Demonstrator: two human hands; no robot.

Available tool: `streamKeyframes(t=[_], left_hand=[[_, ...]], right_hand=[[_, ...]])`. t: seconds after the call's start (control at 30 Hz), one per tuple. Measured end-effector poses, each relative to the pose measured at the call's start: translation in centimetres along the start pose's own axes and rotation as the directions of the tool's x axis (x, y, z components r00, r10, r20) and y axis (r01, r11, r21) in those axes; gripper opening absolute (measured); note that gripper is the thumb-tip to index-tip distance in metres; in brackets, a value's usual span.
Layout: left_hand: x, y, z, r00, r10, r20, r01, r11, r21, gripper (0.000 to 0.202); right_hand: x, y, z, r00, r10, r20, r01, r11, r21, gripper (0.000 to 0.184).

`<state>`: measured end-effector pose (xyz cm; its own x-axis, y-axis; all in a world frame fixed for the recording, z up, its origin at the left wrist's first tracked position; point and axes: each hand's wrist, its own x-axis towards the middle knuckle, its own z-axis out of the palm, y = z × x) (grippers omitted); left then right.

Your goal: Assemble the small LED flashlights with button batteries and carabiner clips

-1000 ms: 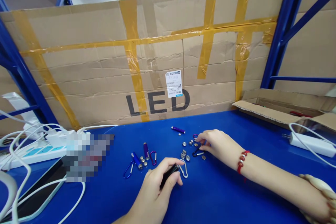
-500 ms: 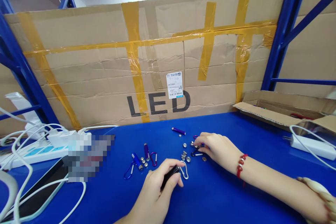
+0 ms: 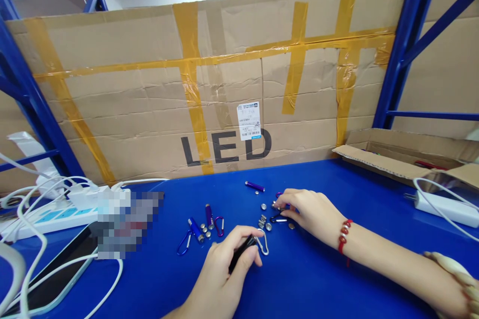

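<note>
My left hand is closed around a small black flashlight. A silver carabiner shows at its front end, beside my fingertips. My right hand is down on the table, thumb and forefinger bent together among small parts; what lies between them is hidden. Close to those fingers are a dark carabiner, partly covered, and several button cells. Left of my left hand lie a blue flashlight with a blue carabiner, and a purple flashlight next to a purple carabiner.
Another purple tube lies farther back. At left are a power strip, white cables and a phone. An open cardboard box and a white adapter sit at right. A large cardboard sheet stands behind the table.
The dark carabiner by my right fingers has shifted slightly left. My left hand stays nearly still with the black flashlight.
</note>
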<state>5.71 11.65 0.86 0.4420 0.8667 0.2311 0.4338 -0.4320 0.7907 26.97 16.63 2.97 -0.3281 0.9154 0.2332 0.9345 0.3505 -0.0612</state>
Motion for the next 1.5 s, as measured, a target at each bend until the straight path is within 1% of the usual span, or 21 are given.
streamKeyframes(t=[0.23, 0.33, 0.53, 0.7, 0.97, 1.33, 1.5], left_hand=[[0.0, 0.2, 0.0, 1.000, -0.019, 0.012, 0.019, 1.000, -0.024, 0.025], [0.0, 0.2, 0.0, 1.000, -0.021, 0.000, 0.021, 0.999, -0.039, 0.026], [-0.1, 0.1, 0.1, 1.000, -0.019, 0.017, 0.019, 0.999, -0.030, 0.026], [0.0, 0.2, 0.1, 1.000, -0.012, 0.012, 0.012, 0.999, -0.051, 0.025], [0.2, 0.2, 0.1, 1.000, -0.008, 0.014, 0.009, 0.998, -0.070, 0.025], [0.1, 0.2, 0.1, 0.999, -0.034, 0.024, 0.035, 0.997, -0.065, 0.026], [0.1, 0.2, 0.1, 0.999, -0.037, 0.023, 0.039, 0.998, -0.056, 0.025]], right_hand=[[0.1, 0.1, 0.3, 1.000, 0.003, 0.010, -0.004, 1.000, 0.022, 0.023], [0.1, 0.2, 0.4, 1.000, 0.005, 0.008, -0.006, 0.999, 0.040, 0.024], [0.4, 0.6, 0.9, 1.000, -0.014, 0.011, 0.013, 0.991, 0.133, 0.022], [0.8, 0.9, 1.5, 0.999, -0.032, 0.004, 0.031, 0.982, 0.187, 0.025], [1.0, 1.1, 1.8, 0.999, -0.041, -0.025, 0.046, 0.966, 0.256, 0.025], [1.0, 1.2, 1.8, 0.999, -0.033, -0.003, 0.033, 0.952, 0.304, 0.020], [1.0, 1.2, 1.8, 1.000, -0.026, 0.017, 0.020, 0.957, 0.288, 0.019]])
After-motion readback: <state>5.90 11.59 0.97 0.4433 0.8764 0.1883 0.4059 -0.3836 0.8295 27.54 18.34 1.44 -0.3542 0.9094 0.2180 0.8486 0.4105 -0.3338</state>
